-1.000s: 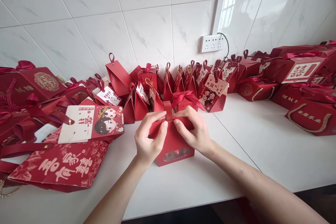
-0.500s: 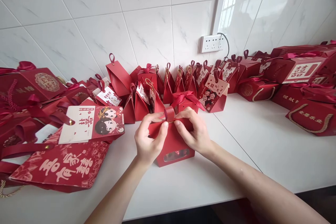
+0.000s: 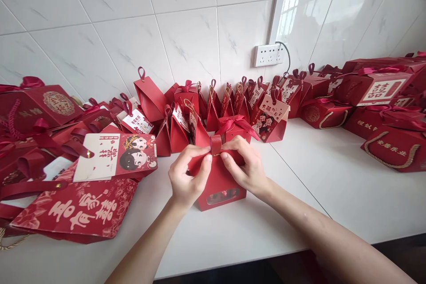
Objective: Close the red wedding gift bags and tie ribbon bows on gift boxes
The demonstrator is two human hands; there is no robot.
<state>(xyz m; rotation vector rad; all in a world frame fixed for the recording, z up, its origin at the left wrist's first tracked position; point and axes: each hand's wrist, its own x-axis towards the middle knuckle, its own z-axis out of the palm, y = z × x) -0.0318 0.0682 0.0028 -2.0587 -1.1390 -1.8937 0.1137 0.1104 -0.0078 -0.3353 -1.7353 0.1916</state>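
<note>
A small red gift box (image 3: pixel 219 182) with a clear window near its base stands upright on the white counter (image 3: pixel 333 186), right in front of me. My left hand (image 3: pixel 188 177) pinches the box's top edge from the left. My right hand (image 3: pixel 244 164) pinches it from the right. Both sets of fingertips meet at the dark red ribbon loop (image 3: pixel 215 143) sticking up from the top. Sweets show dimly through the window.
Several small red gift boxes (image 3: pixel 233 106) with loops stand along the tiled wall behind. Larger red bags and a card (image 3: pixel 115 156) lie piled at the left. Big red boxes with rope handles (image 3: pixel 392 146) sit at the right. A wall socket (image 3: pixel 268 54) is above.
The ribbon loop on top of the box has been pressed lower and folded between my fingertips. My hands have stayed in nearly the same place.
</note>
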